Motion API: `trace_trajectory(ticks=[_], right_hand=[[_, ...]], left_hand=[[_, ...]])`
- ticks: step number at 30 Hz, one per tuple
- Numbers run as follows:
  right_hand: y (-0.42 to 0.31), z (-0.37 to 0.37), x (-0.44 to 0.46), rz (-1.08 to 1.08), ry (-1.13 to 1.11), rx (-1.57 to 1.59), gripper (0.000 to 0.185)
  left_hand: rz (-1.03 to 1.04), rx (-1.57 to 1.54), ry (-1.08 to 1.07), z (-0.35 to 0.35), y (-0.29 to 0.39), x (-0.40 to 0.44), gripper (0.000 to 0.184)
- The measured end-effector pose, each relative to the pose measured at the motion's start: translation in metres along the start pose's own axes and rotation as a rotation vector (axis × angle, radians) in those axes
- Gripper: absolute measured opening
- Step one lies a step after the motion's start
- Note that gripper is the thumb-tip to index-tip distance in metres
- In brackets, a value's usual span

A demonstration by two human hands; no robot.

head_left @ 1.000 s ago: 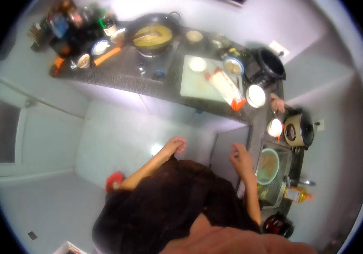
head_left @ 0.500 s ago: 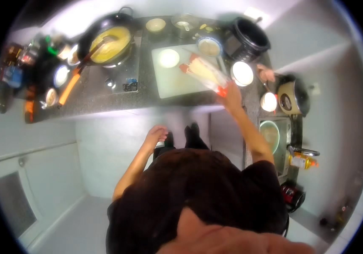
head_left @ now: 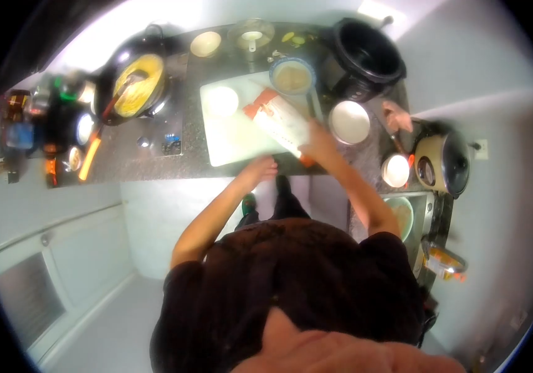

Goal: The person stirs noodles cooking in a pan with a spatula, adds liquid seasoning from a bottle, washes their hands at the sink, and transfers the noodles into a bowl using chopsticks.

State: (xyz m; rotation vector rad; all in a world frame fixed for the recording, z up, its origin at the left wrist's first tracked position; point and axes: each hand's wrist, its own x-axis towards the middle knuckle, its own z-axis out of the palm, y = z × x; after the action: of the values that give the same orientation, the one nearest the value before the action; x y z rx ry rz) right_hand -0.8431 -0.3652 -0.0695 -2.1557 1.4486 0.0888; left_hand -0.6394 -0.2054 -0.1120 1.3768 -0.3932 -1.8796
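My right hand (head_left: 321,146) is closed around the near end of a long white and orange packet of dried noodles (head_left: 281,121). The packet slants over the right part of a pale cutting board (head_left: 232,146). My left hand (head_left: 260,172) is at the counter's front edge, just below the board, fingers loosely curled and holding nothing I can see. A round white item (head_left: 222,101) sits on the board's upper left. Behind the packet stands a blue-rimmed bowl (head_left: 292,77), and to its right a white bowl (head_left: 349,122).
A wok (head_left: 139,84) with yellow food and a spatula stands on the stove at left. An open black cooker (head_left: 369,59) is at the back right, a beige cooker (head_left: 441,161) at the right. A green basin (head_left: 405,217) sits in the sink.
My left hand has risen from beside my body to the counter edge. The packet has turned, now showing its printed white side instead of its pale contents. The head view has shifted.
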Motion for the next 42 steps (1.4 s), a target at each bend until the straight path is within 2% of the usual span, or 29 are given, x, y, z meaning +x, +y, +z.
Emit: trace_trajectory(ticks=[2,4,5,6,7,8,10,11,12,14,16,18,20,21,23,25,26,29,32,34,35,36,38,40,41,42], right_hand=[[0.013,0.006,0.011,0.038,-0.090,0.043,0.082],[0.017,0.011,0.012,-0.160,-0.098,0.229,0.082],[-0.012,-0.034,0.001,-0.148,-0.302,0.297,0.080],[-0.009,-0.032,-0.001,-0.165,-0.309,0.296,0.080],[-0.005,-0.028,-0.001,-0.189,-0.350,0.517,0.076],[-0.003,-0.023,-0.001,-0.212,-0.396,0.736,0.073],[-0.001,-0.010,-0.002,-0.114,-0.592,0.963,0.066],[-0.006,-0.011,-0.010,-0.109,-0.590,1.091,0.062],[-0.005,0.002,-0.014,-0.118,-0.577,1.176,0.059],[0.004,0.038,-0.022,-0.207,-0.584,1.267,0.059],[-0.019,0.017,-0.051,-0.203,-0.468,1.198,0.059],[-0.039,0.007,-0.070,-0.321,-0.319,1.028,0.059],[-0.058,0.004,-0.085,-0.444,-0.280,1.069,0.058],[-0.061,0.016,-0.086,-0.502,-0.148,0.864,0.058],[-0.091,0.016,-0.090,-0.625,-0.117,0.749,0.058],[-0.126,0.024,-0.093,-0.716,-0.027,0.551,0.056],[-0.145,0.027,-0.096,-0.745,-0.032,0.538,0.056],[-0.231,0.025,-0.110,-0.823,-0.099,0.453,0.055],[-0.305,0.057,-0.125,-0.891,-0.202,0.463,0.054],[-0.354,0.082,-0.135,-1.009,-0.162,0.434,0.051],[-0.375,0.090,-0.151,-0.922,-0.216,0.407,0.048],[-0.404,0.097,-0.161,-0.847,-0.253,0.389,0.046],[-0.467,0.101,-0.189,-0.905,-0.230,0.445,0.030],[-0.515,0.117,-0.211,-1.097,-0.075,0.521,0.022],[-0.534,0.123,-0.215,-1.116,-0.058,0.526,0.022],[-0.555,0.127,-0.224,-1.240,-0.157,0.432,0.034]], left_hand=[[-0.014,-0.145,0.005,0.004,-0.004,0.034,0.062],[-0.011,-0.164,0.030,0.020,0.007,0.039,0.065],[-0.024,-0.182,0.011,0.030,0.013,0.038,0.067],[-0.034,-0.200,-0.008,0.037,0.018,0.039,0.068],[0.034,-0.331,-0.137,0.041,0.018,0.045,0.067],[0.048,-0.338,-0.117,0.040,0.016,0.046,0.067],[0.070,-0.361,-0.145,0.062,0.044,0.010,0.066],[0.058,-0.399,-0.139,0.061,0.042,0.010,0.063],[0.111,-0.468,-0.050,0.062,0.029,0.016,0.049],[0.071,-0.533,-0.012,0.074,0.043,-0.005,0.039],[0.124,-0.459,0.060,0.070,0.031,-0.006,0.038],[0.248,-0.364,0.073,0.068,0.037,-0.028,0.042],[0.315,-0.252,0.146,0.068,0.054,-0.065,0.044],[0.348,-0.272,0.186,0.064,0.058,-0.080,0.044],[0.514,-0.232,0.275,0.054,0.062,-0.106,0.052],[0.526,-0.241,0.312,0.034,0.069,-0.138,0.056],[0.505,-0.236,0.325,0.022,0.069,-0.154,0.061],[0.632,-0.376,0.417,-0.030,0.047,-0.182,0.059],[0.776,-0.440,0.499,-0.084,0.026,-0.227,0.055],[0.816,-0.485,0.480,-0.122,0.006,-0.258,0.053],[0.835,-0.522,0.459,-0.141,-0.004,-0.271,0.051],[0.826,-0.450,0.550,-0.162,-0.019,-0.275,0.047],[1.159,-0.167,0.877,-0.196,-0.025,-0.283,0.057],[1.026,-0.314,0.895,-0.223,-0.041,-0.317,0.061],[1.028,-0.316,0.923,-0.238,-0.048,-0.329,0.059],[1.039,-0.315,0.950,-0.253,-0.048,-0.351,0.057]])
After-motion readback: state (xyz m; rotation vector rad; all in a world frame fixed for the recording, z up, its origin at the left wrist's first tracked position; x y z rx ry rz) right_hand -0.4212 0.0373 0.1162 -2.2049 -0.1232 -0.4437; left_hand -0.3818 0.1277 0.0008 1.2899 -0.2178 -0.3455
